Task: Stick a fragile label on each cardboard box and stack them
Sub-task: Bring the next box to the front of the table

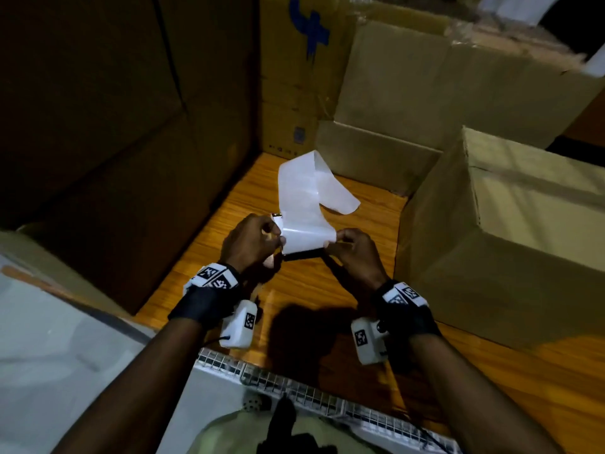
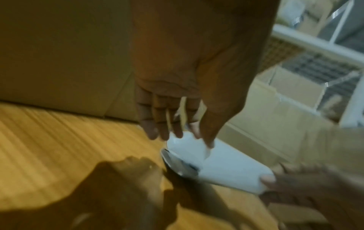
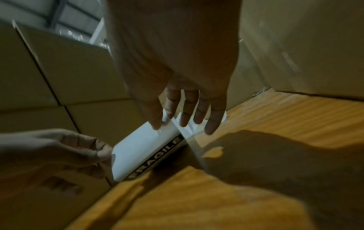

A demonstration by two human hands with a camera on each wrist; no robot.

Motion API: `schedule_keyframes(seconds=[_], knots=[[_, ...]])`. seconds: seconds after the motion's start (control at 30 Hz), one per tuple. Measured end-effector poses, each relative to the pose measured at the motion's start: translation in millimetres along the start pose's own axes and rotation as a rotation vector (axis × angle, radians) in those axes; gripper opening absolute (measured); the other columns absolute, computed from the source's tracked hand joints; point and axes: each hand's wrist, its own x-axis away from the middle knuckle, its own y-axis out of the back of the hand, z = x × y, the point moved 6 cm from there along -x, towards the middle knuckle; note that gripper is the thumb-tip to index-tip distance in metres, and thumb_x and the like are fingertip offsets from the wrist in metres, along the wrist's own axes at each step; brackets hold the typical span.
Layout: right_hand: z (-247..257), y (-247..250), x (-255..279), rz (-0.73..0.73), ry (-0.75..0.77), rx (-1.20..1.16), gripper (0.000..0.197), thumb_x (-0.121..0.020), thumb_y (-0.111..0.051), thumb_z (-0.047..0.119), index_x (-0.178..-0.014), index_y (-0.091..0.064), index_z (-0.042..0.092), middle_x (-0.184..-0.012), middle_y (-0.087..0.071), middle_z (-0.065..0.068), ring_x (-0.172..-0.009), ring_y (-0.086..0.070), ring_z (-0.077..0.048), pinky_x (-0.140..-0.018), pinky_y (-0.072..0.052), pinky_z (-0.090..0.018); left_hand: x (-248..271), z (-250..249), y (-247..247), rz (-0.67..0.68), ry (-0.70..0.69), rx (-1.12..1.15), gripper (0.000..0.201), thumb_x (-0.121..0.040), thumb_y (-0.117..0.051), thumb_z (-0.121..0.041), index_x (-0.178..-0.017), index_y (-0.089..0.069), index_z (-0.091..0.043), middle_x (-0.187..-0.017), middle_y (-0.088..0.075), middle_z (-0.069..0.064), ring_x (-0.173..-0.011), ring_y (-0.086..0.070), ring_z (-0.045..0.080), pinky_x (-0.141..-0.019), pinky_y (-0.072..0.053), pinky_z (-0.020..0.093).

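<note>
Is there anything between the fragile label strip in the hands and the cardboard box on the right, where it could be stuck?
Nothing visible. Both the left hand and the right hand pinch the label strip above the wooden table. Only bare table lies between it and the cardboard box to the right.
</note>
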Motion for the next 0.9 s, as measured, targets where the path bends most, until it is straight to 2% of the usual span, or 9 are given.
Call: schedule_keyframes(seconds=[0.07,0.17,0.23,0.4,0.53,0.67,0.73,0.83,0.9], knots=[[5,8,2,-0.019,-0.009,-0.121,0.009,-0.083,-0.077,0.024,-0.081,-0.069,0.019,-0.093,-0.071,-0.01,-0.086,-0.067,-0.036,-0.072,-0.052,-0.043,3,-11,3,0.02,-0.091,0.124,0.015,-0.078,-0.08,-0.033,-0.081,-0.065,-0.032,-0.105,-0.065,-0.008,-0.099,-0.061,0.017,-0.085,-0.051,0.035],[23,26,2,-0.073,0.068,-0.214,0.014,-0.089,-0.073,0.012,-0.078,-0.068,0.02,-0.081,-0.066,0.001,-0.075,-0.064,-0.002,-0.063,-0.052,-0.024,4,-19,0,0.095,-0.179,0.262,0.024,-0.081,-0.08,-0.031,-0.1,-0.071,-0.02,-0.108,-0.07,-0.005,-0.109,-0.061,0.019,-0.097,-0.048,0.037],[39,36,5,-0.096,0.129,-0.234,0.017,-0.09,-0.071,0.008,-0.08,-0.065,0.019,-0.077,-0.063,0.005,-0.067,-0.061,0.007,-0.06,-0.049,-0.016,5,-24,0,0.115,-0.207,0.276,0.031,-0.081,-0.077,-0.036,-0.103,-0.071,-0.014,-0.107,-0.072,-0.004,-0.11,-0.062,0.014,-0.097,-0.046,0.033],[64,43,12,-0.035,0.123,-0.479,0.007,-0.094,-0.062,-0.002,-0.1,-0.059,-0.002,-0.068,-0.061,-0.001,-0.056,-0.063,0.001,-0.049,-0.049,-0.017,16,-48,7,0.14,-0.231,0.514,0.026,-0.094,-0.065,-0.016,-0.088,-0.068,0.009,-0.091,-0.072,0.013,-0.083,-0.066,0.008,-0.073,-0.051,0.019],[64,47,6,-0.044,0.092,-0.472,0.011,-0.094,-0.066,0.006,-0.103,-0.062,0.001,-0.072,-0.073,0.004,-0.062,-0.069,-0.008,-0.051,-0.051,-0.022,13,-55,7,0.2,-0.147,0.609,0.022,-0.095,-0.064,-0.024,-0.076,-0.065,-0.013,-0.081,-0.071,0.001,-0.072,-0.064,0.005,-0.064,-0.051,0.018],[53,46,1,-0.11,0.087,-0.394,0.012,-0.093,-0.069,0.013,-0.099,-0.062,0.005,-0.072,-0.068,0.001,-0.062,-0.067,-0.009,-0.057,-0.052,-0.028,5,-55,1,0.113,-0.113,0.633,0.022,-0.093,-0.067,-0.019,-0.072,-0.066,-0.013,-0.073,-0.07,-0.001,-0.064,-0.063,0.004,-0.058,-0.052,0.019],[44,41,2,-0.113,0.061,-0.369,0.011,-0.092,-0.07,0.012,-0.092,-0.061,0.006,-0.071,-0.062,0.0,-0.057,-0.064,-0.005,-0.053,-0.048,-0.025,-1,-52,-4,0.048,-0.104,0.585,0.021,-0.091,-0.07,-0.017,-0.072,-0.067,-0.009,-0.066,-0.068,-0.004,-0.056,-0.06,0.002,-0.053,-0.047,0.017],[31,30,3,-0.062,0.014,-0.321,0.013,-0.087,-0.075,0.008,-0.096,-0.066,0.007,-0.084,-0.069,0.0,-0.071,-0.071,-0.01,-0.059,-0.054,-0.024,-6,-48,-10,0.052,-0.093,0.567,0.02,-0.09,-0.072,-0.017,-0.079,-0.072,0.0,-0.079,-0.074,0.01,-0.068,-0.066,0.013,-0.062,-0.051,0.024],[25,26,3,-0.027,-0.003,-0.297,0.018,-0.085,-0.075,0.003,-0.101,-0.068,0.007,-0.086,-0.072,0.002,-0.069,-0.069,-0.004,-0.059,-0.053,-0.021,-5,-51,-10,0.078,-0.085,0.584,0.019,-0.092,-0.069,-0.015,-0.082,-0.069,0.002,-0.085,-0.072,0.014,-0.068,-0.066,0.008,-0.06,-0.05,0.019]])
